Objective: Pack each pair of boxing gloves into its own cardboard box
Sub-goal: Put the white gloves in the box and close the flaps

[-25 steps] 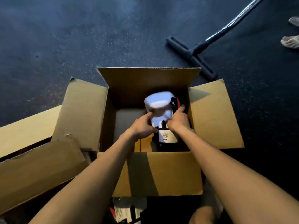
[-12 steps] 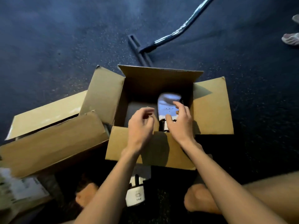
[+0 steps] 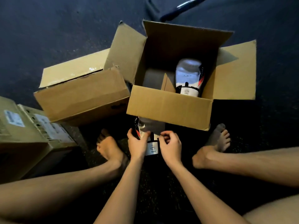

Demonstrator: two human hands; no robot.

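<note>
Item: left hand. Fingers and thumb are curled round the left side of the second glove, at its cuff.

Item: right hand. Fingers are curled at the cuff's right edge; I cannot tell whether they actually clamp it.

Item: second glove. White with a black and red side, it lies on the dark floor just in front of the open box, between the person's bare feet.

Item: first glove. It lies inside the open box, in the right half, cuff toward the near wall.

Change: half a second ago both hands were up over the box at the first glove. Now they are down at the floor, and that glove lies untouched.

Room: all four box flaps stand spread outward. The left half of the interior is bare beside the first glove. A closed box presses against the left flap. A labelled box sits farther left.
</note>
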